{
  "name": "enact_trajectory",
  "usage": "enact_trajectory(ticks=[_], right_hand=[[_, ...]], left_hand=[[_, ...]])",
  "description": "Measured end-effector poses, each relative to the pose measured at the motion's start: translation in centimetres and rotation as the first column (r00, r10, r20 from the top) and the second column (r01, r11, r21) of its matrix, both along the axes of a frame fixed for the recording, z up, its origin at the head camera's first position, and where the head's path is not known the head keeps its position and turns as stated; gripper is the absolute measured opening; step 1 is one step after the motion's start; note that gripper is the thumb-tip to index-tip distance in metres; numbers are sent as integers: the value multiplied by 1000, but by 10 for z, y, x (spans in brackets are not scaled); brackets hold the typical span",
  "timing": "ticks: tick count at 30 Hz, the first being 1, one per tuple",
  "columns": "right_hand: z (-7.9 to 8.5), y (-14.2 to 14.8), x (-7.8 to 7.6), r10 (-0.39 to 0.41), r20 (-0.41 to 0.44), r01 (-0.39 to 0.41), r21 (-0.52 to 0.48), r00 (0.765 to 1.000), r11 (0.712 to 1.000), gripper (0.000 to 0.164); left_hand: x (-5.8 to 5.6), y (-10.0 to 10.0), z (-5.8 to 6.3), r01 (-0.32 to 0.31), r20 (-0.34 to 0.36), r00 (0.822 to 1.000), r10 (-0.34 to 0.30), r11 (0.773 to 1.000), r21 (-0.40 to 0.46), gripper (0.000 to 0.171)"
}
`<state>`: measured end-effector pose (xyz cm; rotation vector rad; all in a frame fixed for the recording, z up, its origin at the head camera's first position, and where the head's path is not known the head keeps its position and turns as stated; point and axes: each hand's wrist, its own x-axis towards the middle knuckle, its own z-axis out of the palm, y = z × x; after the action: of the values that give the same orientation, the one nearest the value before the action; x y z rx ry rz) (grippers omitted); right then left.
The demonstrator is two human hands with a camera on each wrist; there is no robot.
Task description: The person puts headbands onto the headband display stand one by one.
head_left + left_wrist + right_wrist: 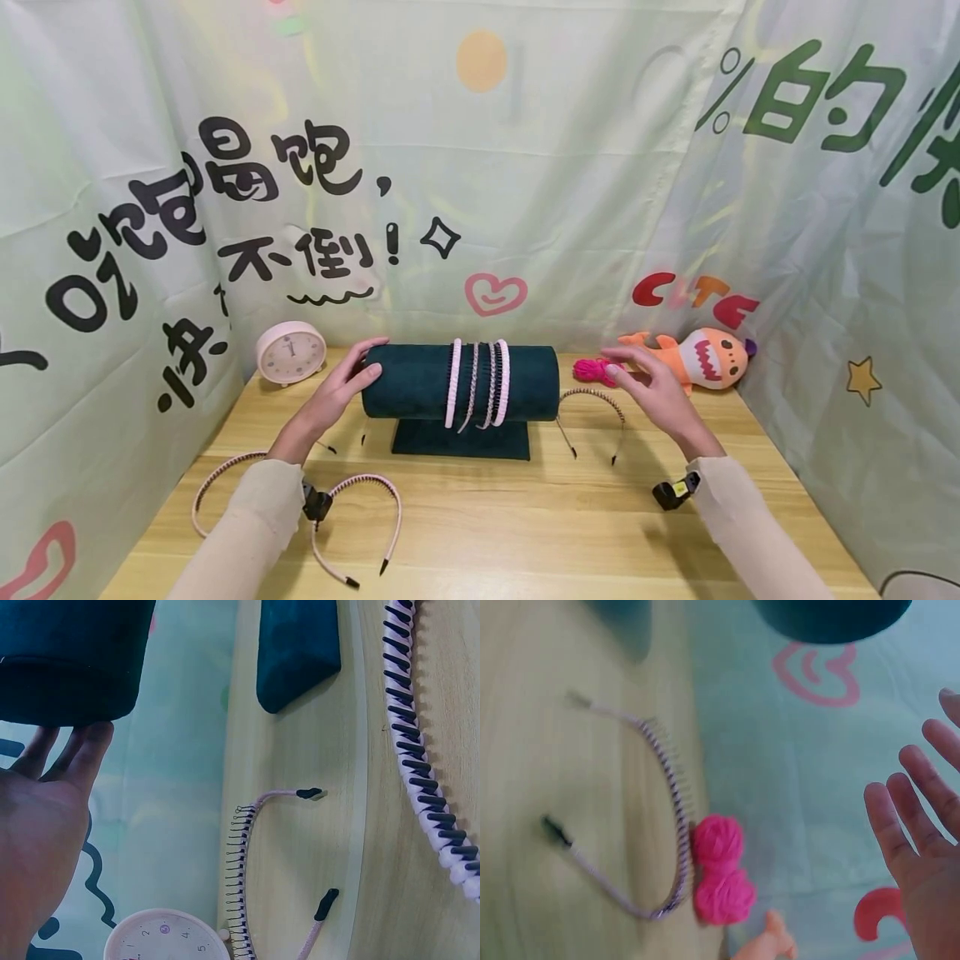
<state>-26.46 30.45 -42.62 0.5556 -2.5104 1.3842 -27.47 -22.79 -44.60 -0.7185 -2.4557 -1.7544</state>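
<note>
A dark teal cylindrical headband stand (412,382) stands in the middle of the table. Several headbands (503,383), pink-white and thin braided, ring its middle. My left hand (341,390) touches the cylinder's left end, thumb toward the front and other fingers along its upper edge. From the left wrist view, the fingers (96,746) reach the end's rim, their tips partly hidden. Off the stand's right end, my right hand (660,392) hovers with spread fingers and holds nothing. Below it a thin braided headband (592,392) with dark tips rests on the table.
Pink headbands (367,478) lie at front left, partly behind my left forearm. A pink round clock (291,353) stands back left. Bright pink yarn (724,870) and an orange plush toy (712,358) lie back right. Printed cloth (570,208) hangs behind and at both sides.
</note>
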Motion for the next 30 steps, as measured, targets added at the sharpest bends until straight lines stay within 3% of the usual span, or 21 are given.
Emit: enact_trajectory(ticks=[6, 13, 21, 30], right_hand=[[-13, 17, -4, -44, 6, 43, 14, 999, 999, 38], [-26, 31, -8, -105, 72, 103, 37, 992, 994, 42], [-45, 46, -8, -132, 170, 118, 90, 976, 989, 49], [-66, 57, -8, -142, 199, 110, 164, 970, 980, 48]], left_hand=[[-1, -1, 0, 1, -3, 1000, -1, 1000, -8, 53], [-1, 0, 0, 1, -2, 1000, -1, 1000, -4, 53], [1, 1, 2, 6, 3, 1000, -6, 1000, -6, 54], [1, 1, 3, -1, 3, 1000, 1, 1000, -10, 53]])
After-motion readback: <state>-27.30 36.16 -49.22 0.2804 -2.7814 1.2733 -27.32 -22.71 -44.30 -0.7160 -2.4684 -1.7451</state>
